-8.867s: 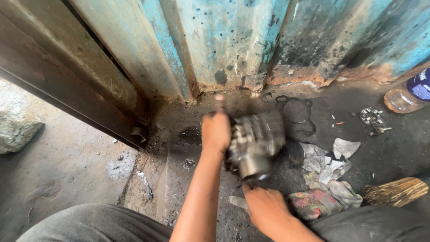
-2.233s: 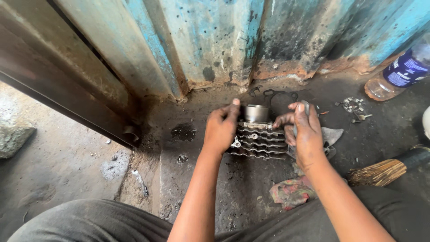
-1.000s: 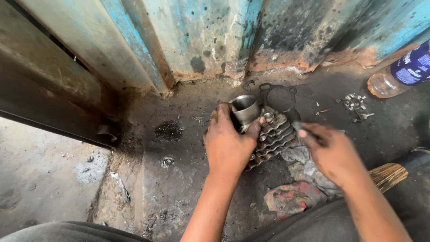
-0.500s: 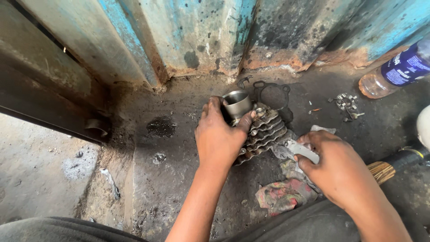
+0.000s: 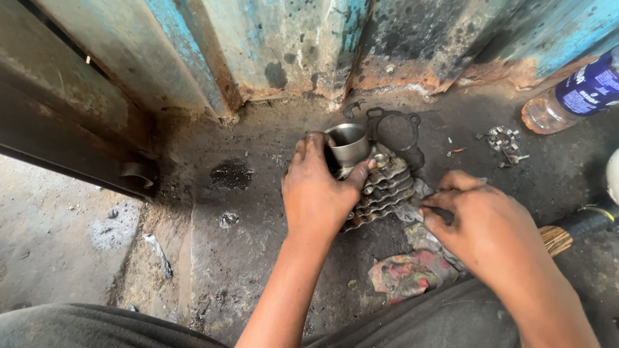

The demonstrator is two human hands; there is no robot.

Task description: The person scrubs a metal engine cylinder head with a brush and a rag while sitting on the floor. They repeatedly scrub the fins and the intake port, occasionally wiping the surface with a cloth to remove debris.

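— Cylinder block, finned, is steadied on the grimy floor by the left hand, clasped at its sleeve.
— And the right hand?
— Fingers are pinched on rags beside it; a firm grip seems needed for wiping.

Two hands, one finned engine cylinder, one black gasket, one plastic bottle, one coloured rag, one broom.

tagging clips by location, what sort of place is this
Probably a roadside repair workshop floor: a finned engine cylinder under the left hand, a gasket on oily ground, and greasy rags.
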